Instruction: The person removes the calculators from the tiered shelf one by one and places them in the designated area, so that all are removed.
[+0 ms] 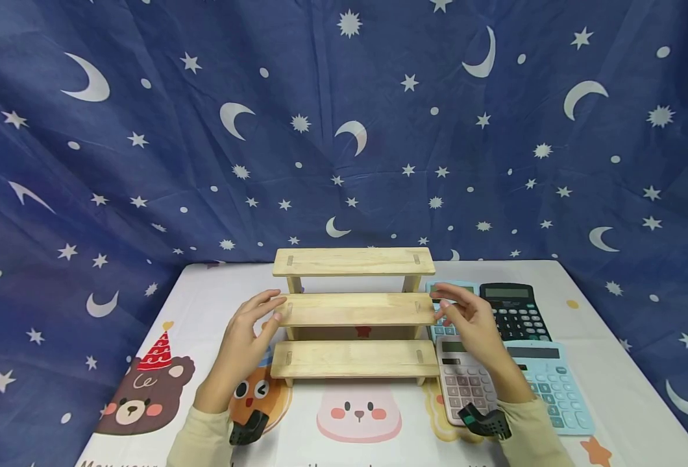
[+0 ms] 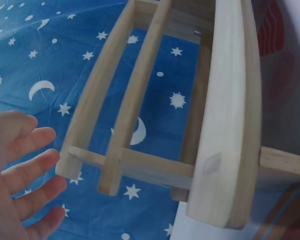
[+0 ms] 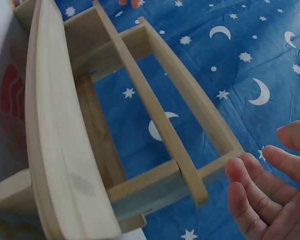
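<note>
A three-tier wooden stand [image 1: 356, 310] with pale plank shelves stands upright on the table. My left hand [image 1: 245, 340] is at the left end of its middle shelf, fingers spread and loosely bent. In the left wrist view, that hand [image 2: 25, 175] holds nothing, and a small gap shows between the fingertips and the wood [image 2: 230, 115]. At the shelf's right end is my right hand [image 1: 472, 324], its fingers relaxed. The right wrist view has this hand [image 3: 270, 185] with nothing in it, close beside the stand's frame [image 3: 190, 95]; whether it touches is unclear.
Right of the stand lie a pink calculator [image 1: 466, 386], a black calculator [image 1: 510, 308], a light blue calculator [image 1: 557, 389] and another blue calculator [image 1: 444, 329] partly behind my right hand. A cartoon-printed white cloth [image 1: 215, 292] covers the table. Behind hangs a blue star-and-moon curtain [image 1: 297, 149].
</note>
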### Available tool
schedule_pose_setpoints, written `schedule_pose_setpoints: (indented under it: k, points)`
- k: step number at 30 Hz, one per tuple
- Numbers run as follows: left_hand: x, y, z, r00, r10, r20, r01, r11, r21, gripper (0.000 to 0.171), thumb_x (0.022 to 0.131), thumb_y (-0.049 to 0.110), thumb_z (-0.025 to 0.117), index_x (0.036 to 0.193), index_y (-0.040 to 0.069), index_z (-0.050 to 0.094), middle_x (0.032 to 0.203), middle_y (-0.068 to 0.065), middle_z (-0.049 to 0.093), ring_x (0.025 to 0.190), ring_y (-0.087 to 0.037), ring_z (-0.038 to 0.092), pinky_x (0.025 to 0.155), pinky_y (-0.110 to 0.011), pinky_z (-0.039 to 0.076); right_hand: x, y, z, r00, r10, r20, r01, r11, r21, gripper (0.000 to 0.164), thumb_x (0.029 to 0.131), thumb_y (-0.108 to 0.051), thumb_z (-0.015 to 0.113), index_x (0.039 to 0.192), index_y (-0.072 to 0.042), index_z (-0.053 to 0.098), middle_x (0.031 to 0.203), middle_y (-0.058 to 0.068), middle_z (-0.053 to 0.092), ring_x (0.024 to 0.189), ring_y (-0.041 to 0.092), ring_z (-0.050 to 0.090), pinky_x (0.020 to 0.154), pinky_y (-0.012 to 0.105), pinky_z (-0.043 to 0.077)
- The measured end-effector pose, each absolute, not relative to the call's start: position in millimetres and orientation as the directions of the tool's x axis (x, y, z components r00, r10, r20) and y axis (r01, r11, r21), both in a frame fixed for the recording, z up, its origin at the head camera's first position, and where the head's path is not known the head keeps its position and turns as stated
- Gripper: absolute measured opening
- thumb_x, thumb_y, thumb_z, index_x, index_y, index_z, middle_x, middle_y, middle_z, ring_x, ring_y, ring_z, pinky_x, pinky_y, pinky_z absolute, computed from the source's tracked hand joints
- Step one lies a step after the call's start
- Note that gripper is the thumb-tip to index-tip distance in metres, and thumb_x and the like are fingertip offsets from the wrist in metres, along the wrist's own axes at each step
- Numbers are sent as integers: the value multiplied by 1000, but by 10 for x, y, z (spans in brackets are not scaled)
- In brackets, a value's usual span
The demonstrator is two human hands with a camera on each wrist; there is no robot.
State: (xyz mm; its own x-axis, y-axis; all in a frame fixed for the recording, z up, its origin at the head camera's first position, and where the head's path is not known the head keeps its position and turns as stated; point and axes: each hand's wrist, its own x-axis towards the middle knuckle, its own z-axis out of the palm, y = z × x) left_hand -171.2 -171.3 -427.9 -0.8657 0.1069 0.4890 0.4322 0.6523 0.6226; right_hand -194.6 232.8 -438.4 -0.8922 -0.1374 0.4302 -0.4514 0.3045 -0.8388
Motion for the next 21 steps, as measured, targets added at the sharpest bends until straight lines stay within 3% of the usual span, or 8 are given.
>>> schedule_pose_setpoints:
  k: [8, 21]
  points:
    - [-1644, -1670, -4191, -847, 126, 516, 458, 665, 590, 29, 96, 7, 66, 125, 5, 71, 138, -12, 64, 131, -35, 55, 105, -57, 43, -1914, 2204, -4324, -891, -147, 429, -453, 324, -830, 34, 102, -1, 55, 135, 4, 58, 118, 25, 68, 77, 12, 67, 69, 24, 56]
    - [-1599, -1601, -4169, -826, 152, 543, 451, 755, 475, 30, 94, 10, 70, 123, 6, 73, 136, -13, 65, 129, -38, 57, 101, -61, 42, -1781, 2106, -4274, -873, -165, 460, -450, 637, -626, 37, 98, -8, 64, 135, -7, 62, 122, 14, 71, 92, 22, 71, 75, 28, 57]
